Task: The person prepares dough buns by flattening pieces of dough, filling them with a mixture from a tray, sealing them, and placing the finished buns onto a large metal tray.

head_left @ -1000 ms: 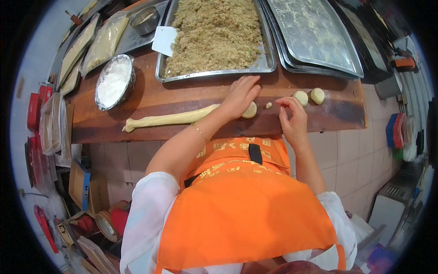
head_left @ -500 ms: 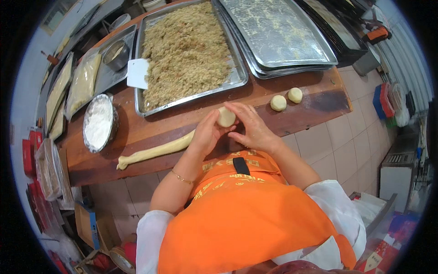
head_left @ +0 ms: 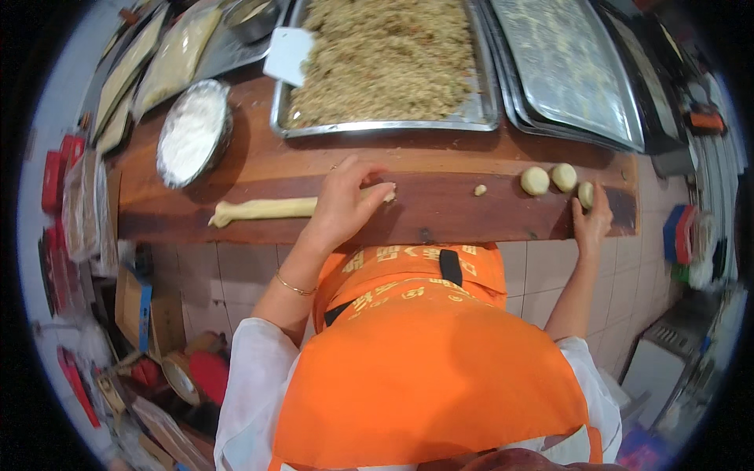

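A long pale dough rope [head_left: 263,209] lies along the near side of the wooden table. My left hand [head_left: 345,200] curls over its right end, thumb and fingers around the dough, with a bit of the tip showing past the thumb. Far to the right, my right hand [head_left: 594,224] pinches a small dough ball [head_left: 586,195] at the tabletop. Beside it sit two more round pieces, a larger dough ball [head_left: 535,181] and another ball [head_left: 564,177]. A tiny dough scrap [head_left: 481,190] lies between the rope and the balls.
A large tray [head_left: 385,125] of crumbly brown filling stands behind, a white scraper [head_left: 288,56] at its left corner. Stacked metal trays [head_left: 577,71] are at the back right. A bowl of white flour [head_left: 193,133] stands left. The table's front edge [head_left: 471,242] runs close to my apron.
My hands have parted: the right carried the dough ball to the right beside the other two, while the left came down onto the rope's end. The view has shifted too.
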